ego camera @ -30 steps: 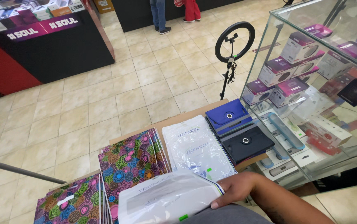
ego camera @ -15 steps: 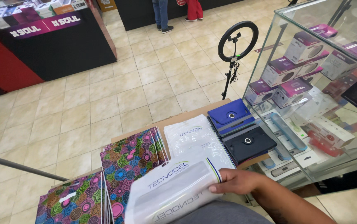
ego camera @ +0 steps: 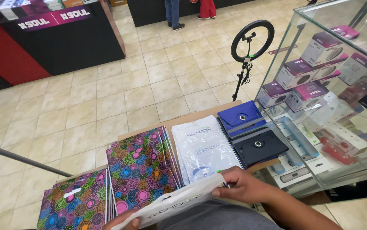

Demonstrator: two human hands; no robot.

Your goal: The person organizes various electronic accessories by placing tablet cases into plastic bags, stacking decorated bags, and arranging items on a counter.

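My right hand (ego camera: 243, 185) pinches the right end of a white plastic bag (ego camera: 173, 203) that lies tilted across the bottom of the view. My left hand (ego camera: 121, 221) shows only as fingers at the bag's lower left end, holding it from below. Under the bag a stack of the same white plastic bags (ego camera: 202, 147) rests on the brown counter top (ego camera: 200, 114). Left of that stack lie two piles of bags with colourful circle patterns (ego camera: 143, 164), the second pile (ego camera: 75, 200) at the lower left.
A blue tablet case (ego camera: 239, 117) and a black one (ego camera: 258, 147) lie right of the white stack. A glass showcase (ego camera: 332, 85) with boxed goods fills the right. A ring light on a stand (ego camera: 251, 40) is on the tiled floor beyond. Two people stand far back.
The white bag has been drawn down and toward me, from lying flat over the stack to tilted low in view. My left fingers now show at its lower end.
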